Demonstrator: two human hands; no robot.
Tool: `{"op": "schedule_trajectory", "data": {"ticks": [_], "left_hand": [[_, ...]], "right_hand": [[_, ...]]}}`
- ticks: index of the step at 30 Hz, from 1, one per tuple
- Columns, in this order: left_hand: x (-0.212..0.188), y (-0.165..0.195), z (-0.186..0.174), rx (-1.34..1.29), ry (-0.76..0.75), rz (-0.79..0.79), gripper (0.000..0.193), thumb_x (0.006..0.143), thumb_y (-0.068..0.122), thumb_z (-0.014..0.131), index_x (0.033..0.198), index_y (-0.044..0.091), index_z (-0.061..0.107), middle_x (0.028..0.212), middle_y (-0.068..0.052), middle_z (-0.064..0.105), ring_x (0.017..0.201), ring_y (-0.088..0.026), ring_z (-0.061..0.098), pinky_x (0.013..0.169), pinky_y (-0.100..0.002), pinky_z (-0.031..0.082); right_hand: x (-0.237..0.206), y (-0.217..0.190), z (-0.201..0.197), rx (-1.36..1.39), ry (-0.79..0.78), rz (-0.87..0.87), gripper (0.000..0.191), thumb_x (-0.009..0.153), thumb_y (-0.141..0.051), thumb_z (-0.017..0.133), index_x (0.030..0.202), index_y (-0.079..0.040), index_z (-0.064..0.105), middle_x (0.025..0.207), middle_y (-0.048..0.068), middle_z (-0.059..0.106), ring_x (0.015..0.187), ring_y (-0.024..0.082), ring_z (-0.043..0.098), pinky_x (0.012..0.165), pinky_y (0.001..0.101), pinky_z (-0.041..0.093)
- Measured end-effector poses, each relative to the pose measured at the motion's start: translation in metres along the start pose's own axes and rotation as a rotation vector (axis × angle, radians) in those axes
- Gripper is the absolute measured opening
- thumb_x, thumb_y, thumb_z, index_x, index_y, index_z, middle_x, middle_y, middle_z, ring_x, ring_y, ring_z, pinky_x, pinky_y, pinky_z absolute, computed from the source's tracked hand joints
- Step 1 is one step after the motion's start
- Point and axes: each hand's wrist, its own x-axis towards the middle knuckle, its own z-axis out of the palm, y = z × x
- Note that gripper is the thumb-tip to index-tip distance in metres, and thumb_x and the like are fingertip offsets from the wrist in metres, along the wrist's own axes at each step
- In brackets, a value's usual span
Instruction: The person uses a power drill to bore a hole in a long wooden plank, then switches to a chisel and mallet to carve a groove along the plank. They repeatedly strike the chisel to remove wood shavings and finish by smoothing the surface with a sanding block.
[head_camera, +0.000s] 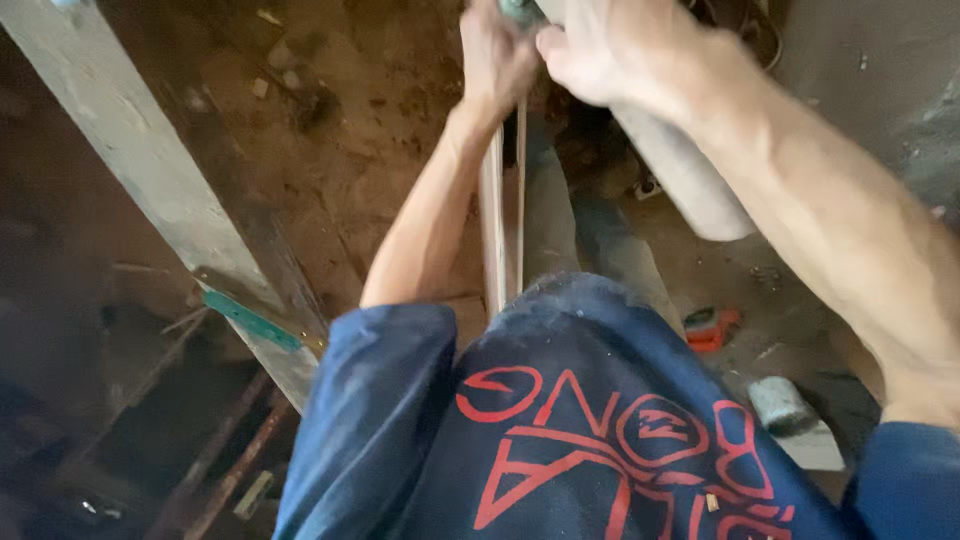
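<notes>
While the wide timber beam (150, 190) is slanting across the left over the dirt floor (340, 170), the person is standing above it in a dark blue shirt (560, 420). A grey pipe (690, 180) is running down under the right forearm. A thin wooden strip (495, 230) is standing upright at centre, and the left hand (495, 60) is closing round its top, with the right hand (610, 45) clenching just beside it; what the right hand is gripping is cut off. The strip appears unfixed as yet. An orange tool (712, 328) is lying below.
</notes>
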Motion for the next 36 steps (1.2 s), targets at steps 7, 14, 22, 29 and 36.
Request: {"op": "schedule_trajectory", "data": {"ticks": [7,14,22,29,36], "left_hand": [[0.012,0.083,-0.038,-0.246,0.109,-0.318,0.034,0.084,0.02,0.084,0.11,0.004,0.069,0.101,-0.007,0.075,0.093,-0.019,0.072,0.082,-0.032,0.063],[0.004,0.115,-0.166,-0.063,0.602,-0.177,0.039,0.082,0.026,0.09,0.104,0.007,0.065,0.094,-0.002,0.07,0.083,-0.012,0.066,0.077,-0.028,0.059],[-0.101,0.11,-0.28,0.102,1.275,-0.129,0.036,0.086,0.016,0.09,0.11,0.006,0.065,0.096,-0.001,0.071,0.086,-0.011,0.066,0.084,-0.026,0.057],[-0.159,0.089,-0.318,0.004,1.426,-0.14,0.034,0.087,0.012,0.088,0.109,0.004,0.063,0.094,0.0,0.067,0.084,-0.009,0.063,0.081,-0.024,0.054],[-0.157,0.108,-0.297,0.063,1.296,-0.15,0.033,0.087,0.014,0.089,0.107,0.006,0.063,0.093,-0.001,0.066,0.084,-0.011,0.062,0.082,-0.025,0.053]], "right_hand": [[-0.014,0.005,-0.004,0.635,0.006,0.073,0.021,0.096,-0.012,0.068,0.105,0.005,0.06,0.071,0.011,0.065,0.055,0.02,0.065,0.049,0.0344,0.053],[0.032,-0.092,-0.019,0.924,-0.13,-0.079,0.017,0.089,-0.002,0.069,0.104,0.003,0.064,0.083,0.007,0.066,0.064,0.015,0.063,0.055,0.0312,0.055],[0.156,-0.267,0.092,0.456,-0.396,-0.297,0.035,0.079,-0.008,0.08,0.108,0.005,0.065,0.085,0.011,0.072,0.066,0.015,0.07,0.058,0.0337,0.058],[0.241,-0.385,0.195,-0.1,-0.22,-0.419,0.058,0.082,-0.016,0.071,0.133,0.002,0.051,0.107,0.023,0.068,0.09,0.033,0.073,0.077,0.0391,0.064],[0.187,-0.337,0.201,-0.08,0.155,-0.56,0.034,0.09,-0.029,0.074,0.115,-0.006,0.07,0.119,0.021,0.06,0.11,0.041,0.06,0.087,0.0485,0.056]]}}
